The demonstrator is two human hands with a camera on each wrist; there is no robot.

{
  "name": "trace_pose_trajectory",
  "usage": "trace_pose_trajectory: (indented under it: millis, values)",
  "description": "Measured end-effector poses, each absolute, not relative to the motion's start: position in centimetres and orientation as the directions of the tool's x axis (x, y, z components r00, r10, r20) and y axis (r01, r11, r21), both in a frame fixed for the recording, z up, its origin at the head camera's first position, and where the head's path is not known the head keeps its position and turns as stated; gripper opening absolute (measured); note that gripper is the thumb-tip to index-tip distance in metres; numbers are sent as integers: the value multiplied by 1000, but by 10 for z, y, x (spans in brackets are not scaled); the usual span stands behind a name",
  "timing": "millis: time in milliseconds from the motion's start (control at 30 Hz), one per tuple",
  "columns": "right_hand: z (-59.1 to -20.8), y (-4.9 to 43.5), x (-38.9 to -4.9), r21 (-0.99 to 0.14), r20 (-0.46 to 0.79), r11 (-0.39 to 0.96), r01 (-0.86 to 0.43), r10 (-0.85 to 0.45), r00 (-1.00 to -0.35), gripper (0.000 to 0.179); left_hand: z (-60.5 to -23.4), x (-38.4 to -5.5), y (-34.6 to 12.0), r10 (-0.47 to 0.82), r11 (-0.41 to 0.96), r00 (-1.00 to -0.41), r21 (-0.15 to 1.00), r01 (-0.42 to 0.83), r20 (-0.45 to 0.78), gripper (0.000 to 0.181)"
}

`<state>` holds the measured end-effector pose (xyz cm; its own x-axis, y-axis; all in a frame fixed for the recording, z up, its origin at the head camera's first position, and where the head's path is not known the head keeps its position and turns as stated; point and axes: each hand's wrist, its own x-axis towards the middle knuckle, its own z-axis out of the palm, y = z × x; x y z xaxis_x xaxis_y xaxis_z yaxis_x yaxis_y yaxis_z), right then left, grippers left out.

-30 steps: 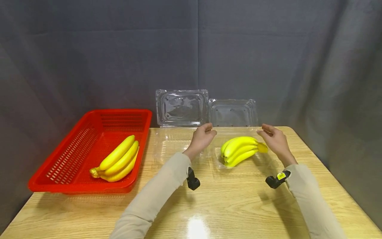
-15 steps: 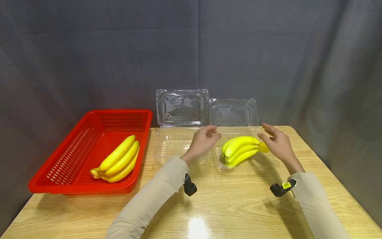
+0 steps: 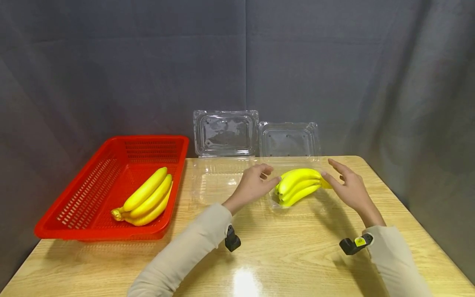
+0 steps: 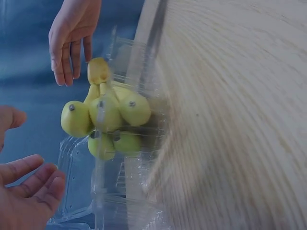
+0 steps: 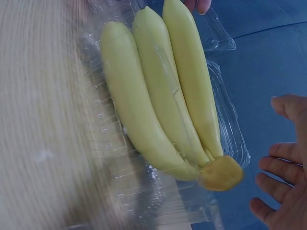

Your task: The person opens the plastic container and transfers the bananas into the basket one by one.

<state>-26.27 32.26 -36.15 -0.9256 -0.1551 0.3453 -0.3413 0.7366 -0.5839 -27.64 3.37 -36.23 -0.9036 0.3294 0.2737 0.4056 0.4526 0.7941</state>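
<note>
A bunch of yellow bananas [image 3: 299,185] lies in the right-hand clear plastic clamshell box [image 3: 289,138], whose lid stands up at the back. My left hand [image 3: 253,185] hovers at the banana tips, its thumb overlapping them in the head view. Past the stem end is my right hand [image 3: 350,188], fingers spread and slightly bent. In the right wrist view a gap shows between those fingers and the banana stem [image 5: 222,173]. The left wrist view shows my left fingers [image 4: 29,184] loosely bent beside the box, holding nothing.
Another clear clamshell box [image 3: 226,133] stands open to the left, its lid raised. At the far left, a red perforated basket [image 3: 70,173] holds a second bunch of bananas [image 3: 146,200]. A grey curtain [image 3: 148,74] hangs behind the wooden table [image 3: 289,251].
Both hands have come lower and a little nearer the person, beside the bananas, and their fingers have spread more. The bananas and boxes look unmoved.
</note>
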Motion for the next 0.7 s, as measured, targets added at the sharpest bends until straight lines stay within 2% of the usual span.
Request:
trace_pose_trajectory:
  millis: [367, 700]
  values:
    - [-370, 327, -253, -595, 267, 756, -273, -134, -954, 76, -371, -267, 42, 413, 517, -855, 692, 504, 315, 44]
    - [-376, 334, -247, -609, 160, 767, -203, -131, -978, 89, -377, -264, 48, 400, 513, -871, 718, 470, 284, 44]
